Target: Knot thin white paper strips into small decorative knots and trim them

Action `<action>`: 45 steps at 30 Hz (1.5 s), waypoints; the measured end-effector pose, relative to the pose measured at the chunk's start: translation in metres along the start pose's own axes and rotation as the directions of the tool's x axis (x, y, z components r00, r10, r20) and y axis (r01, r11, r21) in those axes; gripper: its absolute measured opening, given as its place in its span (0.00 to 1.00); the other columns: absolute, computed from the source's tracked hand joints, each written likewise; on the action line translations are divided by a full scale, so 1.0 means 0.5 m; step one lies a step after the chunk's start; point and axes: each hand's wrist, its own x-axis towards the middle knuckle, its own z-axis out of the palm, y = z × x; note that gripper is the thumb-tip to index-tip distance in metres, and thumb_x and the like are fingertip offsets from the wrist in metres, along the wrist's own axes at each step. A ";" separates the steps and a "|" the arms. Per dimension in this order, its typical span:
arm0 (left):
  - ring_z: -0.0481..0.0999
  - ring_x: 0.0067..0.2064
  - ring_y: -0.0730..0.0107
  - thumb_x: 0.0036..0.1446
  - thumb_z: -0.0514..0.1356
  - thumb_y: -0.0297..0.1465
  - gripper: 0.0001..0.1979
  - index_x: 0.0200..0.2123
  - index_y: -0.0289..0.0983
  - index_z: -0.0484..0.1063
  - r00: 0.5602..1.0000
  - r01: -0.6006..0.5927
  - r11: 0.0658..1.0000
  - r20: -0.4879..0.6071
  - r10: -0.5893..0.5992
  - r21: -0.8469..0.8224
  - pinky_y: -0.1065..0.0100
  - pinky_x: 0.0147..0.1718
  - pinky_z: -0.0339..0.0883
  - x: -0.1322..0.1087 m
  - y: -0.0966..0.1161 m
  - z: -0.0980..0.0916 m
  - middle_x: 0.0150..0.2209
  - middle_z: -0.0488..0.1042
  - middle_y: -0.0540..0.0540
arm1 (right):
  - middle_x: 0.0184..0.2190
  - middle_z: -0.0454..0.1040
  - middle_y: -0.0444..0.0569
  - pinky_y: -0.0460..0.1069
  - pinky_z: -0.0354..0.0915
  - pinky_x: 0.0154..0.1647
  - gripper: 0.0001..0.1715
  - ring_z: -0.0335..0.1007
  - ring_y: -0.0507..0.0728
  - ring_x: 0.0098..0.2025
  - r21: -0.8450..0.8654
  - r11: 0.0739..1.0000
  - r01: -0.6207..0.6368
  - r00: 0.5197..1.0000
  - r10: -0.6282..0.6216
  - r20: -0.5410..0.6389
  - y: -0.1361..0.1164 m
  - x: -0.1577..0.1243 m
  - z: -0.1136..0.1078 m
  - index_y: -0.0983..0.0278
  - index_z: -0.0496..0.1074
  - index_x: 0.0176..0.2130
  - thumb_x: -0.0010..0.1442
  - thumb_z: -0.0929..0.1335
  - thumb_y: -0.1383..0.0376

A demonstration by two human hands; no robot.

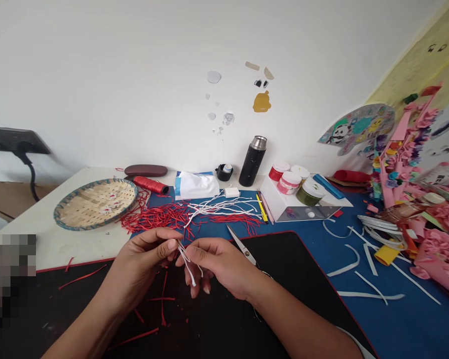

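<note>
My left hand (145, 257) and my right hand (217, 264) meet above a black desk mat (224, 319), pinching a small bunch of thin white paper strips (187, 262) between their fingertips. The strips' loose ends hang down between my hands. A pair of steel scissors (243, 251) lies just past my right hand, its handles hidden beneath that wrist. Thin red strips (160, 304) are scattered on the mat below. Beyond my hands lie a tangled heap of red strips (155, 218) and a looser bundle of white strips (220, 205).
A woven bamboo tray (95, 204) and a red cord spool (150, 185) sit at back left. A black thermos (252, 162), tissue packet (194, 186) and paint jars (288, 182) stand behind. Pink paper crafts (407, 194) and white strips (370, 294) crowd a blue mat at right.
</note>
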 end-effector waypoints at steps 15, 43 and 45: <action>0.75 0.27 0.65 0.46 0.80 0.45 0.18 0.29 0.38 0.84 1.000 -0.025 0.989 0.004 0.025 0.143 0.68 0.29 0.69 -0.002 -0.007 -0.001 0.22 0.79 0.47 | 0.24 0.72 0.42 0.44 0.54 0.21 0.32 0.62 0.47 0.19 -0.072 0.997 -0.007 0.995 0.000 -0.096 0.003 0.002 -0.001 0.67 0.82 0.45 0.66 0.71 0.40; 0.72 0.26 0.71 0.38 0.83 0.44 0.22 0.35 0.38 0.89 0.995 0.102 0.994 -0.007 -0.102 -0.027 0.72 0.25 0.64 0.007 -0.009 -0.001 0.26 0.80 0.45 | 0.24 0.74 0.43 0.44 0.58 0.21 0.28 0.70 0.50 0.21 -0.262 0.964 0.046 0.992 -0.076 -0.105 0.010 0.004 0.002 0.66 0.77 0.45 0.72 0.66 0.44; 0.73 0.27 0.70 0.38 0.84 0.43 0.22 0.35 0.37 0.90 0.991 0.131 0.989 0.022 -0.130 -0.061 0.72 0.26 0.66 0.007 -0.009 -0.003 0.26 0.81 0.45 | 0.24 0.74 0.43 0.44 0.58 0.21 0.29 0.70 0.50 0.21 -0.233 0.972 0.045 0.995 -0.064 -0.075 0.007 0.004 -0.001 0.67 0.78 0.46 0.71 0.67 0.44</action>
